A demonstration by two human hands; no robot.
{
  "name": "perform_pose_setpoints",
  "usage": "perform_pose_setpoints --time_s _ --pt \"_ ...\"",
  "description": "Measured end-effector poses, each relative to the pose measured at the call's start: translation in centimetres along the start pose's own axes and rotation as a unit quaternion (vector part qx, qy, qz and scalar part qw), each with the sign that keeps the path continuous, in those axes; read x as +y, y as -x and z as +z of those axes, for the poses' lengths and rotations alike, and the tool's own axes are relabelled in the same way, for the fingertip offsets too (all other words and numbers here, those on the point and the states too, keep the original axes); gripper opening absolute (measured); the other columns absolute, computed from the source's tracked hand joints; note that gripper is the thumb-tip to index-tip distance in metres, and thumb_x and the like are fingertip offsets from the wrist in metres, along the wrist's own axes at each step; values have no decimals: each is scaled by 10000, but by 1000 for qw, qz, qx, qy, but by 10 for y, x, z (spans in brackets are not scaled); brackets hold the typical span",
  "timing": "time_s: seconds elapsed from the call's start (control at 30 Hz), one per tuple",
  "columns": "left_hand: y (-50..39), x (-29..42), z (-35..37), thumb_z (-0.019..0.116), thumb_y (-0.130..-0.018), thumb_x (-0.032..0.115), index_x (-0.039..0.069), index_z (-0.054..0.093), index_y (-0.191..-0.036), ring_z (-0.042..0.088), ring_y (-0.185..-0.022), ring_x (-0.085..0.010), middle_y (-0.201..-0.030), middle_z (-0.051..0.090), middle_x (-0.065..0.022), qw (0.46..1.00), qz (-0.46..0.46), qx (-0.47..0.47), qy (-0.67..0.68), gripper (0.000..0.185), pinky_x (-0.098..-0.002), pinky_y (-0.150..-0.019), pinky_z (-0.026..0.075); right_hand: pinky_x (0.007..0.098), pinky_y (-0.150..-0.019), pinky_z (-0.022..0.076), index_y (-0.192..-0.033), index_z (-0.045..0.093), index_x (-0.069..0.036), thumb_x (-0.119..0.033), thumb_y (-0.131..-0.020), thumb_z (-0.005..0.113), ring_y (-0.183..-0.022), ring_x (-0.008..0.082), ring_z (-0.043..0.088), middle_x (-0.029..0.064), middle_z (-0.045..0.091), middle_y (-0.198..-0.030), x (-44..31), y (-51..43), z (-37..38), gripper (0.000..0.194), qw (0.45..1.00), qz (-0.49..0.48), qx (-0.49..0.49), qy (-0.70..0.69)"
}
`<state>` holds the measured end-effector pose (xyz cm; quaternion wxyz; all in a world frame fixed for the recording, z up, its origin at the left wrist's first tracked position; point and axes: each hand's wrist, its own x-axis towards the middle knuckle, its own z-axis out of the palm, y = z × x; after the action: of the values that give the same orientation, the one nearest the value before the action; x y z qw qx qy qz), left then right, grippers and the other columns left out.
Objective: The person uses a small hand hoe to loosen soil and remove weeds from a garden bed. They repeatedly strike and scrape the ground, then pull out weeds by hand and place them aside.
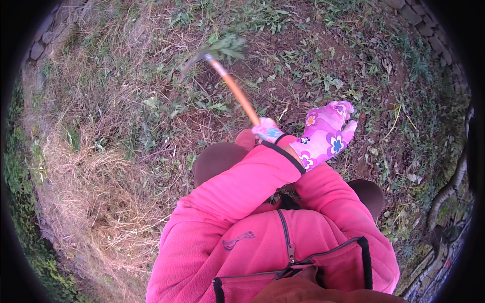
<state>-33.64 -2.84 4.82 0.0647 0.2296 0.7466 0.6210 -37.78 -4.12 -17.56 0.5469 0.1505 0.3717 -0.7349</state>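
My forearms cross in front of me, the left one on top. My right hand (267, 129), in a floral glove, grips the orange handle (239, 96) of a sickle. Its thin curved blade (192, 64) is motion-blurred and bends to the left over the weeds. A green leafy sprig (228, 48) shows, also blurred, beside the blade's base; whether it is caught on the blade is unclear. My left hand (326, 130), in a pink floral glove, hangs over the soil at the right with curled fingers. Its palm side is hidden, and nothing shows sticking out of it.
Cut weeds and leaves lie over brown soil (280, 89). Dry straw-like grass (110, 204) covers the left side. Stone walling (422, 28) borders the upper right, and a pale branch (451, 185) stands along the right edge. My knee (218, 161) is close below the sickle.
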Motion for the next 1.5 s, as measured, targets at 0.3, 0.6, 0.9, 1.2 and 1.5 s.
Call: perform_pose_setpoints --time_s 0.3,0.6,0.9,1.2,1.5 --pt "2 6 0 687 -773 127 63 593 -1042 591 -711 -84 -830 625 -9 998 -23 -55 -19 292 -237 -676 513 307 -542 497 -835 524 -64 -237 -867 566 -594 195 580 62 553 -713 51 147 -88 181 888 -209 393 -117" --pt "23 25 5 608 -823 276 35 601 -1004 641 -806 -274 -846 649 -112 960 71 -224 -153 302 -367 -735 504 317 -522 480 -826 516 -57 -210 -858 555 -571 197 557 61 534 -691 95 156 -55 161 882 -195 405 -145" --pt "26 20 12 608 -831 227 37 613 -992 639 -791 -292 -840 643 -137 948 96 -235 -193 249 -382 -707 503 326 -502 464 -817 508 -50 -183 -849 544 -548 200 535 61 515 -669 110 113 -15 141 864 -216 421 -174" --pt "22 31 13 567 -833 333 69 632 -982 632 -798 -319 -867 649 -140 926 46 -291 -236 310 -413 -728 482 336 -483 448 -809 499 -44 -156 -840 533 -525 203 512 61 495 -647 98 199 -92 122 652 -417 490 -402" --pt "54 16 37 590 -815 232 50 585 -884 614 -707 -324 -783 609 -144 869 120 -414 -243 195 -438 -640 475 352 -445 413 -848 468 -80 -130 -813 507 -491 200 456 34 448 -612 112 229 -120 72 689 -380 465 -406"
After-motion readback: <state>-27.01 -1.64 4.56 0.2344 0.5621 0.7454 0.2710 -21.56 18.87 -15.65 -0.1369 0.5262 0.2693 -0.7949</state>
